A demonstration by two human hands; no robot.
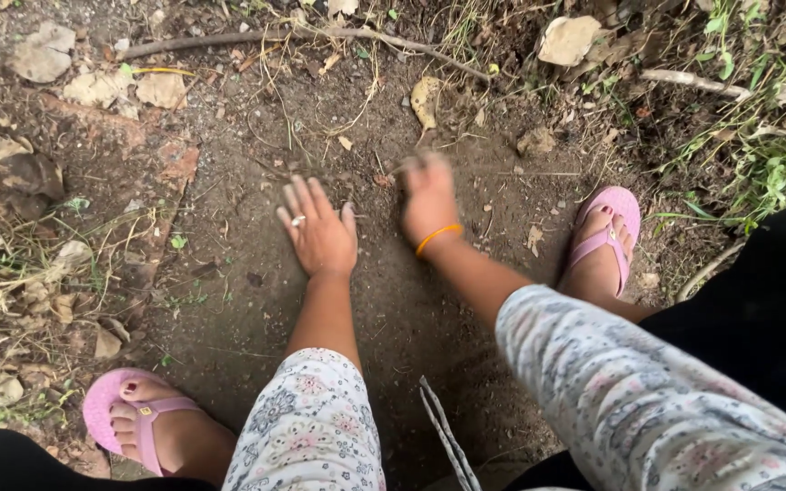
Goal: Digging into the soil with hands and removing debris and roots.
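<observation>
Between the two pink sandals (pixel 607 238), the left hand (pixel 320 235) lies flat on bare soil (pixel 256 118), fingers spread. The right hand (pixel 428 198) is blurred at the soil; its fingers' state is unclear. Sweeping works best with palms low.

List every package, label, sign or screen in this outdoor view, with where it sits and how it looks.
None in view: no package, label, sign or screen.
What shows instead is bare soil with dry leaves, twigs and stones.
The left hand lies flat on the soil, a ring on one finger.
The right hand is blurred, an orange band at its wrist.
Pink sandals are on both feet.
</observation>
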